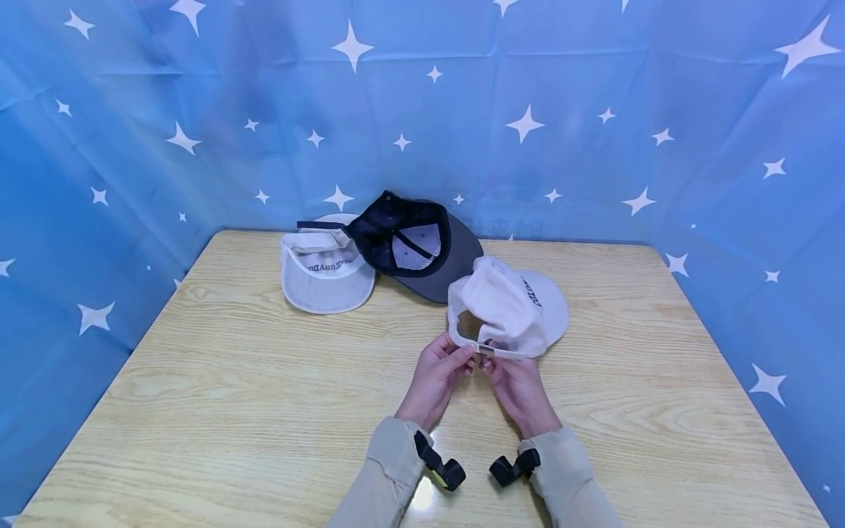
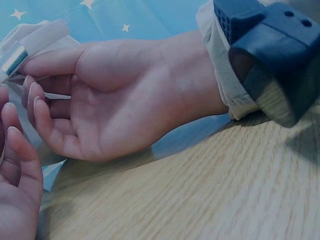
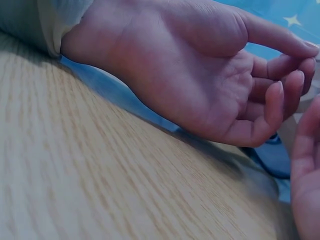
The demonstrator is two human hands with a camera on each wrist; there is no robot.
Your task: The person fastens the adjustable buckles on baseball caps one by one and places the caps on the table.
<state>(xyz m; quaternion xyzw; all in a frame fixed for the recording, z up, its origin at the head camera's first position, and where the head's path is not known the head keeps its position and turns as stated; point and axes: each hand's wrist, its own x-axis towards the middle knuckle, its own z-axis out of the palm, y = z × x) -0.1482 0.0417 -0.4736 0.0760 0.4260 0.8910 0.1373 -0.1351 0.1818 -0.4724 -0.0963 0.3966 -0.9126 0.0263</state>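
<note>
A white baseball cap (image 1: 502, 304) with dark lettering is held near the middle of the table, its brim pointing right and its back opening facing the person. My left hand (image 1: 432, 378) pinches the back strap between thumb and fingers, just left of a metal buckle (image 1: 486, 350). On the other side of that buckle, my right hand (image 1: 521, 389) holds the strap, its fingertips partly hidden under the cap's edge. In the left wrist view the shiny buckle (image 2: 14, 61) shows beside the left thumb tip. Both palms face inward, and the two sets of fingertips are close together.
Behind the held cap, a black cap with a dark grey brim (image 1: 465, 257) lies upside down. It overlaps another white cap (image 1: 330, 293), also upturned, at left. The wooden table (image 1: 231, 411) meets a blue star-patterned cloth (image 1: 422, 95) at the back and sides.
</note>
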